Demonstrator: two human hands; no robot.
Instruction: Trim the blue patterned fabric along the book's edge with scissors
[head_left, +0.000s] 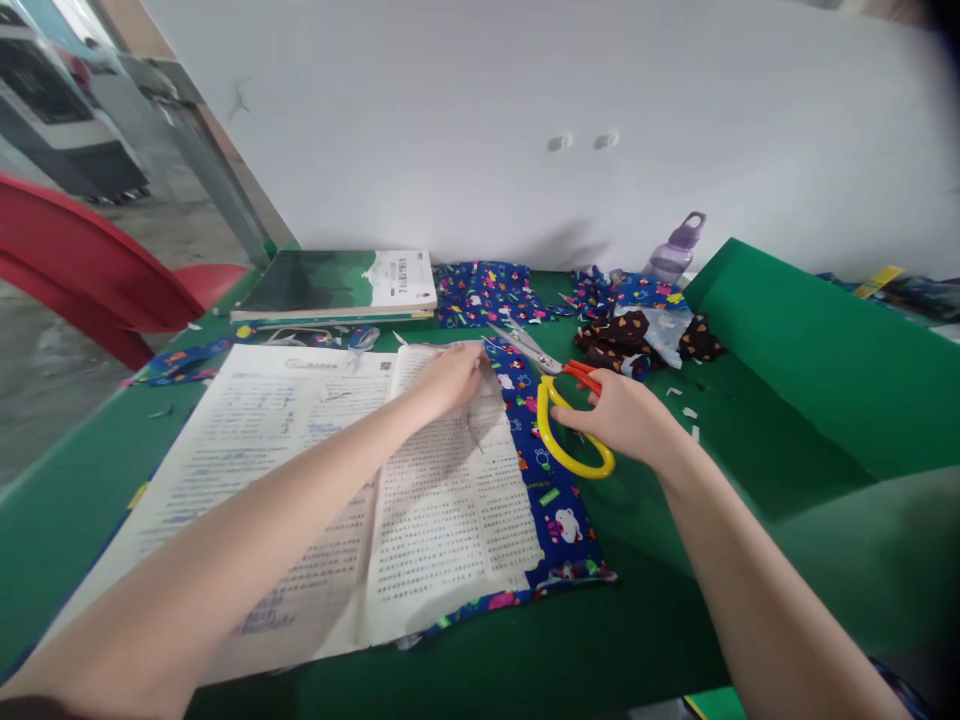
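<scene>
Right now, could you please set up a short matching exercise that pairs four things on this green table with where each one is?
Things:
1. scissors
2. closed book
3. purple bottle
4. printed paper

Places:
A. at the far edge by the white wall, behind the fabric scraps
B. under the left hand, lying over the blue patterned fabric
C. handles at the right hand, blades pointing away over the fabric
D. flat at the far left of the table, beyond the paper

Pairs: 1-C, 2-D, 3-A, 4-B
</scene>
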